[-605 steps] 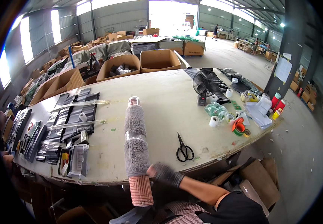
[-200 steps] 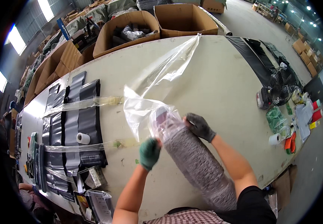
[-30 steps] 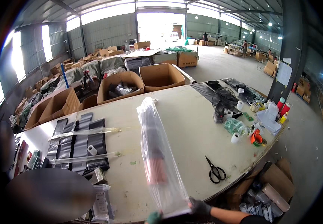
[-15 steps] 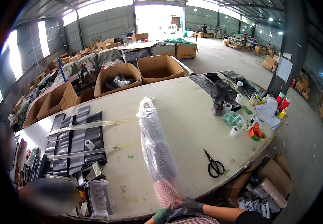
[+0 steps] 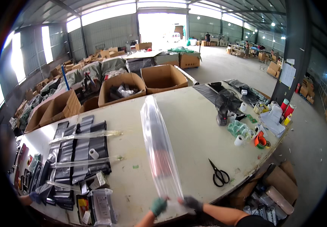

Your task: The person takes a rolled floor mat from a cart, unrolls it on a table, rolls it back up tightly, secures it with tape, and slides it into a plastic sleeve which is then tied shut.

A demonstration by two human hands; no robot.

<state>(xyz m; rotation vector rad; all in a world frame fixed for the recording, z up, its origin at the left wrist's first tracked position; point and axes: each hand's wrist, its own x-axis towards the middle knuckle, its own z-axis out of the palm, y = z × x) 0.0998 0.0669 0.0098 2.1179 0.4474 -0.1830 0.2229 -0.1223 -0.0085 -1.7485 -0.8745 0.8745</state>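
Observation:
A long clear plastic bag (image 5: pixel 170 159) lies down the middle of the table, its far end pointing away from me. Inside it is a long rolled bundle (image 5: pixel 159 160), dark at the far part and pinkish at the near part. The near end of the bag, beyond the bundle, is stretched between my hands. My left hand (image 5: pixel 159 206), in a green glove, pinches one side of that end. My right hand (image 5: pixel 192 203), in a grey glove and slightly blurred, is closed on the other side. Black-handled scissors (image 5: pixel 219 174) lie to the right of the bag.
Black plastic sheets (image 5: pixel 78 147) under clear tape strips lie left, near a co-worker's gloved hand (image 5: pixel 36 197). A fan (image 5: pixel 226 104), tape rolls (image 5: pixel 260 140) and red spools (image 5: pixel 289 110) stand at the right. Open cartons (image 5: pixel 163 78) line the far edge; wrapped rolls (image 5: pixel 279 199) sit below right.
The bundle has slid farther into the bag, away from me. My hands now hold the bag's slack near end stretched out. A co-worker's hand shows at the left.

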